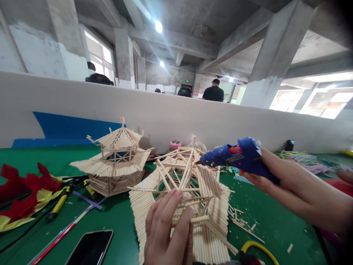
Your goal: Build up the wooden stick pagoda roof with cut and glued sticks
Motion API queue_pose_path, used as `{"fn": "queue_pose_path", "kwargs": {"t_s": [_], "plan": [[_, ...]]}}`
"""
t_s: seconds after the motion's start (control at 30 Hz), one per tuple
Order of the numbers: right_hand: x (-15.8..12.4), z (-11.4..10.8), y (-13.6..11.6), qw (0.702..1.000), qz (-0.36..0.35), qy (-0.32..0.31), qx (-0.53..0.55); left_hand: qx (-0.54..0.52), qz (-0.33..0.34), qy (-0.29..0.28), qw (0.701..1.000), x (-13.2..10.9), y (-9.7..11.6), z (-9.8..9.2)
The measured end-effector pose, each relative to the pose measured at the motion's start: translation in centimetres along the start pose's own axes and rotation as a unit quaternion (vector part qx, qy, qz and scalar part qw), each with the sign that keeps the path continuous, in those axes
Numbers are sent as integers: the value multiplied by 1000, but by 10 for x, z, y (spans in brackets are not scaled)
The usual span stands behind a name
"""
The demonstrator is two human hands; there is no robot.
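A wooden-stick pavilion model [217, 217] stands in front of me, its upper roof partly an open frame with one section covered in sticks. My left hand [169, 228] lies against its near side, with a short stick [200, 219] between thumb and fingers. A blue glue gun [234, 154] is in my right hand [292, 180], its nozzle pointing left at the top of the roof frame, close to the sticks. Whether the nozzle touches them is hard to tell. To the left stands another stick pavilion [121, 165] with both roof tiers covered.
A phone [89, 248] lies at the front left, near red cloth [27, 187] and a yellow-handled tool [59, 206]. Stick scraps [248, 226] and yellow-handled scissors [259, 246] are at right. A white partition [176, 117] stands behind; people are beyond it. Another hand [346, 176] shows at the right edge.
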State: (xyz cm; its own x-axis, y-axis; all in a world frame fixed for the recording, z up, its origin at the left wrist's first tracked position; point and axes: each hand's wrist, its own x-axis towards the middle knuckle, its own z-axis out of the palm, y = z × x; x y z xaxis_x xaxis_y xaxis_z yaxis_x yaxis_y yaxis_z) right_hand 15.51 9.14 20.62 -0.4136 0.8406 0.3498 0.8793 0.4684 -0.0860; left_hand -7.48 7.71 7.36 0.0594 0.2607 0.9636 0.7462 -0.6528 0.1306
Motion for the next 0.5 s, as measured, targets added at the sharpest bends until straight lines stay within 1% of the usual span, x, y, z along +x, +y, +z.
{"fn": "queue_pose_path", "kwargs": {"t_s": [0.13,0.27,0.37,0.43,0.5], "plan": [[-14,3,6,1000,20,3,-23,-1,-5,5,1000,-1,0,0],[-22,5,11,1000,15,-3,-23,-1,-5,-1,1000,-1,1,-1],[-26,5,8,999,-11,25,-31,1,-14,-12,1000,0,2,-2],[-27,4,2,998,-45,43,-26,0,-18,-21,1000,1,3,-3],[-28,2,-4,996,-54,72,-22,-3,-18,-24,1000,2,4,-4]]}}
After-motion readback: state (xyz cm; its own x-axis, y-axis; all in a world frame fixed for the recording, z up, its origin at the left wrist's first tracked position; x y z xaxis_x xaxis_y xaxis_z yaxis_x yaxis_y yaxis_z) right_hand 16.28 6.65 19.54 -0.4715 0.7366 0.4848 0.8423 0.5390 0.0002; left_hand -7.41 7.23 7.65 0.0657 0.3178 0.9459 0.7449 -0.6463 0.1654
